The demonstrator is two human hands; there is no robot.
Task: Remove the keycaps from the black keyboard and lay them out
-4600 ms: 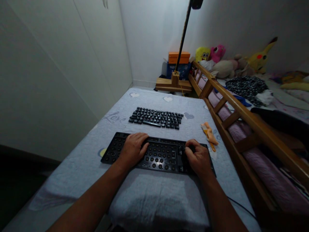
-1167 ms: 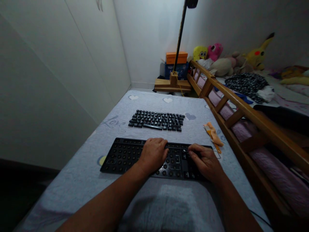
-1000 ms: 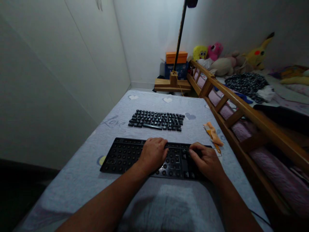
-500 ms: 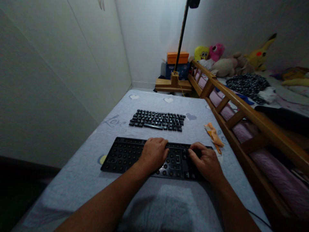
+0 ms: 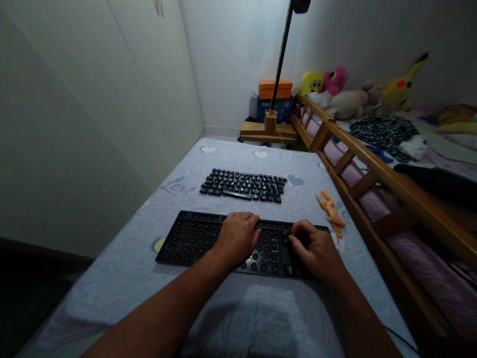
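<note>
A black keyboard [image 5: 194, 238] lies on the blue-grey cloth, its left and middle parts bare of keycaps. My left hand [image 5: 239, 236] rests on the middle of it, fingers together over the back edge. Over the right part, my right hand [image 5: 315, 246] is bent with thumb and fingertips close together at the keys; whatever lies between them is too small and dark to tell. Behind the keyboard, loose black keycaps [image 5: 244, 185] sit in keyboard-like rows, with a long spacebar [image 5: 237, 195] in the front row.
A brush [image 5: 328, 206] lies on an orange cloth [image 5: 334, 215] at the right. Along the right side runs a wooden bed rail [image 5: 357, 149], with soft toys beyond. A stand [image 5: 269, 130] and an orange box [image 5: 275, 89] are behind the far edge.
The thumb of my right hand has shifted slightly left, and the hand's pose has changed a little. My left hand stays on the keyboard.
</note>
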